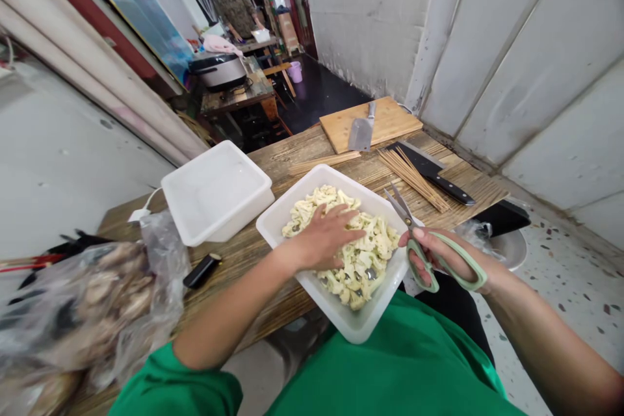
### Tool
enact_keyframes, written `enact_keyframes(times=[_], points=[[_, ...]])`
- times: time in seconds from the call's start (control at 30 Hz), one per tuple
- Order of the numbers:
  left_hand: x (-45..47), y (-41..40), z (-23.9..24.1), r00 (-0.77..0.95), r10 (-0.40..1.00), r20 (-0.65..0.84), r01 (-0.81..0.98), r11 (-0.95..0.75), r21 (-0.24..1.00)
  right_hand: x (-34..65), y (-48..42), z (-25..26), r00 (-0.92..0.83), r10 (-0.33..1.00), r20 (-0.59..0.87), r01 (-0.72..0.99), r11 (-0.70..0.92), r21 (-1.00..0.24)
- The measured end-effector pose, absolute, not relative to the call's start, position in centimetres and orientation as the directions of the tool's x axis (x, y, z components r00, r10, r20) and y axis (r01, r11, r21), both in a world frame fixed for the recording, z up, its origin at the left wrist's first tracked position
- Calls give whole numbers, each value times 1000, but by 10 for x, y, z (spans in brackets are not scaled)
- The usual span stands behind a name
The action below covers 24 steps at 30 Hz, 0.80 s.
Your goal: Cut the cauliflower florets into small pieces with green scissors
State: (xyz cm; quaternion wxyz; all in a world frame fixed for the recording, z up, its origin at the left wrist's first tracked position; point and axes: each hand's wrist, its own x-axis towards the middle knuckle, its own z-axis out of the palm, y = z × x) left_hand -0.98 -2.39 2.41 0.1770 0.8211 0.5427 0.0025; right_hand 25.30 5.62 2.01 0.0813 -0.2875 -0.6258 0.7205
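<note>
In the head view, cut cauliflower florets (363, 283) lie spread over the bottom of a white plastic tub (358, 331) at the table's near edge. My left hand (324, 237) rests on the florets, palm down, with its fingers spread. My right hand (424, 250), just right of the tub, grips scissors (402, 208) with pale green handles. Their blades are slightly apart and point up and away, close to the tub's right rim.
Left of the tub are a white container (214, 188), a black object (202, 271) and a plastic bag of mushrooms (117, 286). Beyond lie wooden skewers (414, 175), a black-handled knife (448, 188), and a cutting board (336, 127) with a cleaver (361, 134). A person (236, 10) stands far back.
</note>
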Motion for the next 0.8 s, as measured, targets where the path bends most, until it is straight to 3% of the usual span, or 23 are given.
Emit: enact_keyframes(times=[0.17,0.33,0.5,0.57,0.73,0.8], points=[[-5,-18,0,376,905,-200,920,-338,199,253,54,23,-814,489,-314,243,-205,-948],[-42,0,13,265,962,-62,934,-240,264,253,51,22,-798,484,-359,276,-236,-932],[-64,-1,34,85,994,-61,959,-66,275,252,50,23,-778,505,-372,299,-223,-928],[-53,-8,36,132,987,-94,966,-107,234,252,50,22,-780,511,-362,293,-214,-932],[2,-25,22,449,860,-244,889,-403,217,252,51,17,-785,506,-358,274,-234,-933],[16,-24,16,478,836,-269,877,-439,194,252,51,16,-792,499,-352,263,-242,-934]])
